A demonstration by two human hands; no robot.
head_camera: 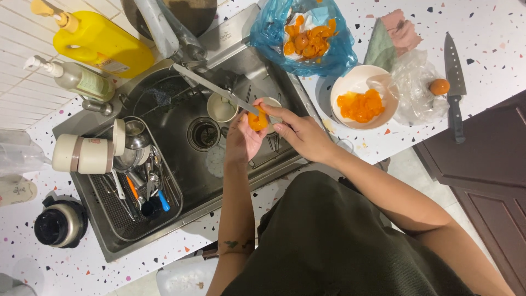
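Over the steel sink (181,93), my left hand (242,141) cups a small orange fruit (257,121). My right hand (300,131) grips the handle of a long knife (213,89), and its blade runs up and left from the fruit toward the tap. A white bowl (378,118) of peeled orange pieces stands on the counter to the right. Behind it a blue plastic bag (334,55) holds orange peels and scraps. One whole orange fruit (439,86) lies on a clear plastic bag (411,93).
A second knife (454,82) lies at the far right of the speckled counter. A wire drainer (131,214) with utensils and a cream mug (82,154) fills the sink's left half. Yellow (104,41) and clear pump bottles (76,79) stand behind; a small cup (222,107) sits in the basin.
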